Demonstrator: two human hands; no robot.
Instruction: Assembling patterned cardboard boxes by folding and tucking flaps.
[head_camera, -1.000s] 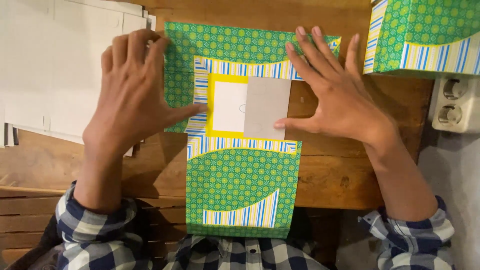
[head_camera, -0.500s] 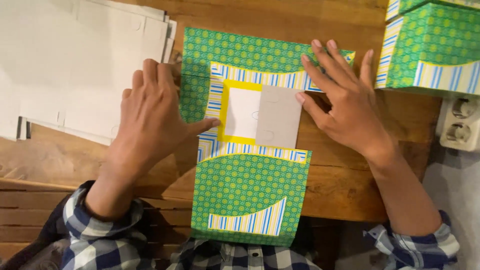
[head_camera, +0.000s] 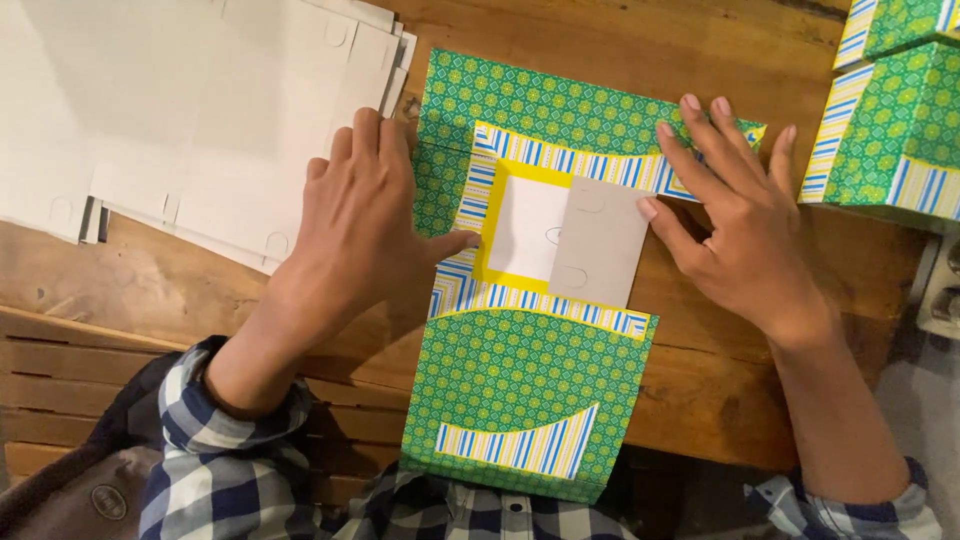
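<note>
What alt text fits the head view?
Two hands, left and right, press flat on an unfolded green patterned cardboard box blank on a wooden table. A stack of white cardboard sheets lies left; folded green patterned boxes stand right.

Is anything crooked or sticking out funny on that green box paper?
Slightly. The grey flap in the middle of the green patterned box sheet sits a bit tilted, and the sheet's bottom panel hangs over the table edge. Nothing looks torn.
</note>
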